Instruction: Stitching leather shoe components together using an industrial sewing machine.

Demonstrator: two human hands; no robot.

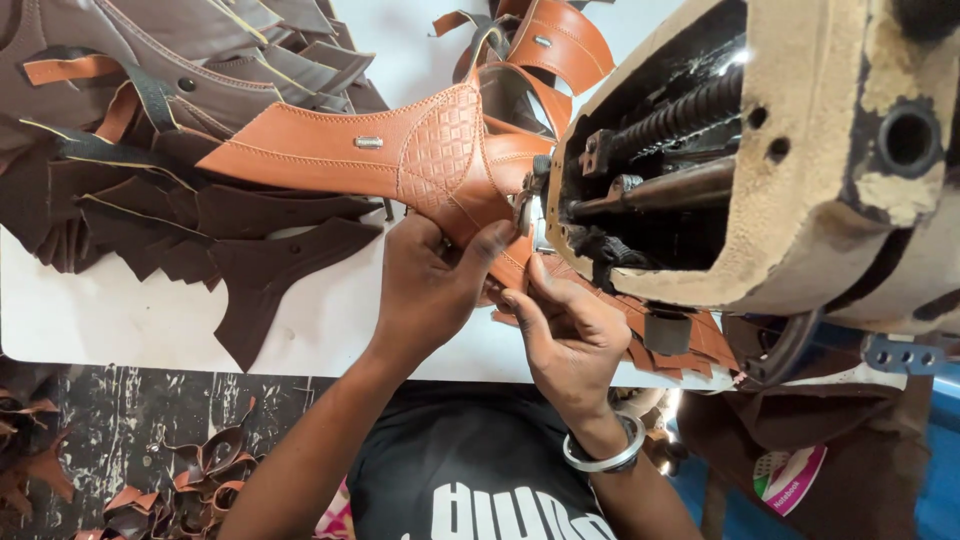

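1. Head view, centre of the frame: tan-orange leather shoe upper with an embossed lattice panel and a small metal tag (pixel 400 150), lying across the white table top (pixel 130 320) and reaching to the needle area at the middle.
2. Left hand (pixel 430 285) closed on the lower edge of this upper, thumb and fingers pinching the leather just beside the presser foot. Better to keep this pinch flat, so that the seam line does not twist.
3. Right hand (pixel 565 330), with a silver bangle (pixel 605 455) on the wrist, curled with fingertips pressing the leather strip under the worn beige sewing machine head (pixel 780 160). Safer to hold fingertips beside the needle, never below it.
4. Upper left: pile of dark brown cut leather pieces (pixel 180 220), apart from both hands.
5. Upper middle: more orange straps (pixel 550 40), untouched.
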